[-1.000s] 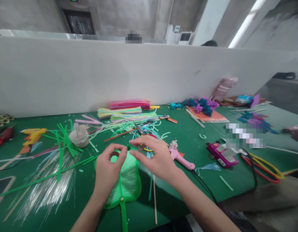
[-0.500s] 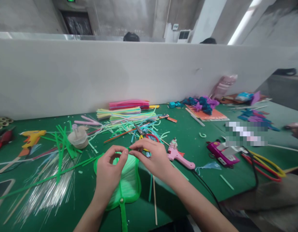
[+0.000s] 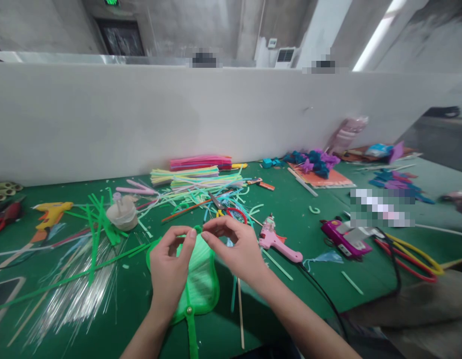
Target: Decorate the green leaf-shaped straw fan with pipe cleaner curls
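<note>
Little change from half a second back: our right hand has eased a touch toward us, left hand stays put. Both pinch thumb to forefinger on a small green pipe-cleaner tip at the top edge of the green fan. The fan is flat, translucent and ribbed, with a thick fuzzy rim, and lies on the green felt table right under our hands. Glossy pink glue gun sits just right; thin clear strips fan out to the left.
</note>
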Demonstrator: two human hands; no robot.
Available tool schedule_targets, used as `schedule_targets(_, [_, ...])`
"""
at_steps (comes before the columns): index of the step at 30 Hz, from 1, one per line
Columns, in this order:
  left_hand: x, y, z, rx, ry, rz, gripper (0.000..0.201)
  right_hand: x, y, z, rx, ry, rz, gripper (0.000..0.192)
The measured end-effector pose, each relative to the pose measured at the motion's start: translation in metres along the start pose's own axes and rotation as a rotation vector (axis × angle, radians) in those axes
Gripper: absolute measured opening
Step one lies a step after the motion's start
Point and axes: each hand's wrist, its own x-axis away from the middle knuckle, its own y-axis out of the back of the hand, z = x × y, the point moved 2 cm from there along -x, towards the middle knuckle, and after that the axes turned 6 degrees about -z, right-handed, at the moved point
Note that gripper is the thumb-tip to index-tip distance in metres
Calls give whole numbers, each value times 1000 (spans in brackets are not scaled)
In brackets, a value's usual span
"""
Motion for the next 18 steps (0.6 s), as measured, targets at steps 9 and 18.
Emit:
schedule_targets(9, [-3, 6, 0, -33, -144, 117, 11, -6, 3, 0, -97, -228, 144, 8])
schedule_targets(18, [-14, 18, -9, -210, -523, 238, 14, -9, 7, 5, -30, -249, 213, 5])
